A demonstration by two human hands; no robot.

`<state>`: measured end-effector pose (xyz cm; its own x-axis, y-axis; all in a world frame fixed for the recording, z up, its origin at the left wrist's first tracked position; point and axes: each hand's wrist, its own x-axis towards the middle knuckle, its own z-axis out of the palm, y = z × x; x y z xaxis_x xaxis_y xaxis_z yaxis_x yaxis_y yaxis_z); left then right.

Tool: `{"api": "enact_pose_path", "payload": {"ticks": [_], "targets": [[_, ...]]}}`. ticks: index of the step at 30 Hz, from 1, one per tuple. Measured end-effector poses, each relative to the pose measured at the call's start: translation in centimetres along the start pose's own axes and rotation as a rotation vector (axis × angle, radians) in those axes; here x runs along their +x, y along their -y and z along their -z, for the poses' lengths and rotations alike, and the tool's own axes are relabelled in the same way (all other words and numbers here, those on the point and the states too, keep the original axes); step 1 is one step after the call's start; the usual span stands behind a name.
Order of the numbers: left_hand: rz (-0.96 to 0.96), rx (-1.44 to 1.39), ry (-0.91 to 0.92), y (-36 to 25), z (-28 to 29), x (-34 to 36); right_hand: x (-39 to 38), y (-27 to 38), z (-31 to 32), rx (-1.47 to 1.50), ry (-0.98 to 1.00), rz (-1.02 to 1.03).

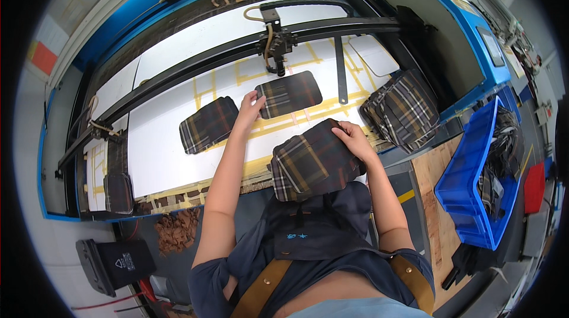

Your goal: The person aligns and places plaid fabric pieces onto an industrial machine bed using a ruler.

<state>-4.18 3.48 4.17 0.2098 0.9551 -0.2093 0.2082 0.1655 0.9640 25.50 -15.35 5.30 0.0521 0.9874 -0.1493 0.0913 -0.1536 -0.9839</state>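
Presently, the left hand (252, 104) reaches farther over the machine than the right, its fingertips meeting the left edge of a dark plaid panel (290, 94) that lies flat on the white board (163, 152). The fingers are only slightly spread; I cannot tell whether they pinch the panel or merely rest against it. So the panel sits just to the right of the left hand, and on the far side of the right hand (354, 140).

Nearer the body, the right hand holds a plaid stack (314, 164) by its far right corner, thumb over the top. This stack is tilted, with its near edge close to the dark apron (296, 247), and lies mostly to the left of the right hand.

To the left of the left forearm lies a smaller plaid piece (207, 125) with rounded corners. Well to the right of the right hand stands a thick plaid pile (403, 110), and another dark pile (118, 193) lies at the board's near left.

Just beyond the panel hangs the black machine head (275, 48), carried on a beam (349, 29). Farther right and near, a blue bin (465, 199) holds dark material beside a wooden board (441, 217).
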Motion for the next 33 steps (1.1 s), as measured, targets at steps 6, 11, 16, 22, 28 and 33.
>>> {"api": "enact_pose_path", "payload": {"ticks": [6, 11, 16, 22, 28, 33], "targets": [[-0.106, 0.134, -0.180, 2.5, 0.9, 4.0, 4.3, 2.0, -0.9, -0.284, 0.000, 0.268], [-0.290, 0.322, -0.220, 1.3, 1.6, 2.6, 8.4, 2.3, -1.7, -0.222, 0.065, 0.223], [-0.291, 0.477, -0.379, 1.5, 11.7, -1.7, 15.3, -1.2, -2.5, -0.158, -0.043, 0.275], [0.034, 0.674, -0.600, 2.7, 20.7, -8.1, 19.6, -2.2, -3.5, 0.003, -0.338, 0.151], [-0.676, 0.973, -0.842, 0.7, 13.5, -8.2, 20.6, -2.2, -3.5, -0.397, -0.418, 0.294], [-0.829, 0.816, -0.217, -0.5, 3.2, -5.2, 21.0, -0.6, -3.7, -0.491, -0.362, 0.301]]}}
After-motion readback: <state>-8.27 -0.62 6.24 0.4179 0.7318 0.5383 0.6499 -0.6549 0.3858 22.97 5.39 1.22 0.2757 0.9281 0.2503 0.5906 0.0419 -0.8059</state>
